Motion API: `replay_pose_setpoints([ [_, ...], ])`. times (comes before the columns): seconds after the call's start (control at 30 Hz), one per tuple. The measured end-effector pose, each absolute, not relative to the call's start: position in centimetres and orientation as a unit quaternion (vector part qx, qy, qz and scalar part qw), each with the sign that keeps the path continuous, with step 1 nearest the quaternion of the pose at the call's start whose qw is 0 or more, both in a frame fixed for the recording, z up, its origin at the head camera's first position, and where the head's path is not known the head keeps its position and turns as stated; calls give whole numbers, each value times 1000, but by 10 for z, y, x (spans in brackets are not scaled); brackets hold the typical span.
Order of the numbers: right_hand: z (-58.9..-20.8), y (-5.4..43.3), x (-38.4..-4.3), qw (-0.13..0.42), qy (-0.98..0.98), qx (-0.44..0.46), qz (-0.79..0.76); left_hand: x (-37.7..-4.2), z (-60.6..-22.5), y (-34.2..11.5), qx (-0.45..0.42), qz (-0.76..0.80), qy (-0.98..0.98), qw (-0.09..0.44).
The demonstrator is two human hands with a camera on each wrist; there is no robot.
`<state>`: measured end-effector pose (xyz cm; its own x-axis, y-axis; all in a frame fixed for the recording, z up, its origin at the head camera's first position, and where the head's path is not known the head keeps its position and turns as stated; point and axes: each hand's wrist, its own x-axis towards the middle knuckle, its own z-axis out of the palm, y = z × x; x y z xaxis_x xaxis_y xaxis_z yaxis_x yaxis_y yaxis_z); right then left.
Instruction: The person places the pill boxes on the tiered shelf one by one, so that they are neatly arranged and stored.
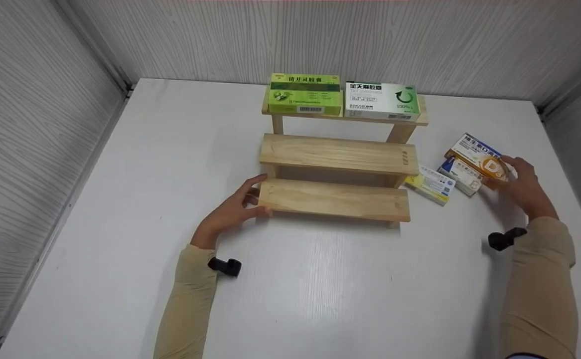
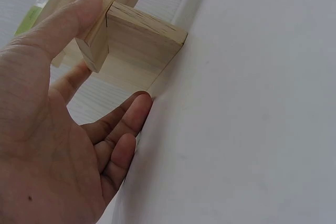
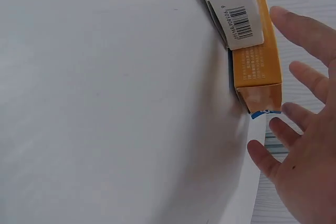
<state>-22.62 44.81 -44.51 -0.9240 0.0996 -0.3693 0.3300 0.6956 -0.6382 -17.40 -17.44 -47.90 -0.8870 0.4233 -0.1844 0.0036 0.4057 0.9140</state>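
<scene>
A wooden three-step stand (image 1: 335, 200) is on the white table. My left hand (image 1: 228, 214) pinches the left end of its lowest board, thumb at the front edge and index finger behind; the other fingers are by the tabletop in the left wrist view. At the right, my right hand (image 1: 525, 189) is beside an orange and white vitamin D box (image 1: 476, 149), its fingers spread around the near end. That orange box (image 3: 257, 66) lies against a smaller white and blue medicine box (image 1: 462, 175). Left of these is a yellow and white box (image 1: 432, 185), close to the stand.
On the top step sit a green medicine box (image 1: 305, 94) and a white and green capsule box (image 1: 381, 101), side by side. Behind the table stands a wood-grain panel wall (image 1: 211, 45), with more panels at left and right. Both wrists wear black camera mounts.
</scene>
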Motion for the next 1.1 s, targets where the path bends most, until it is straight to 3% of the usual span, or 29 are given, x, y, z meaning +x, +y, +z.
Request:
replay_pose_setpoints([
  [0.4, -450, 456, -224, 162, 911, 119, -359, -173, -479, -174, 132, 527, 816, 199],
  [1.1, -423, 457, -209, 33, 929, 103, -354, -174, -479, -175, 152, 525, 816, 189],
])
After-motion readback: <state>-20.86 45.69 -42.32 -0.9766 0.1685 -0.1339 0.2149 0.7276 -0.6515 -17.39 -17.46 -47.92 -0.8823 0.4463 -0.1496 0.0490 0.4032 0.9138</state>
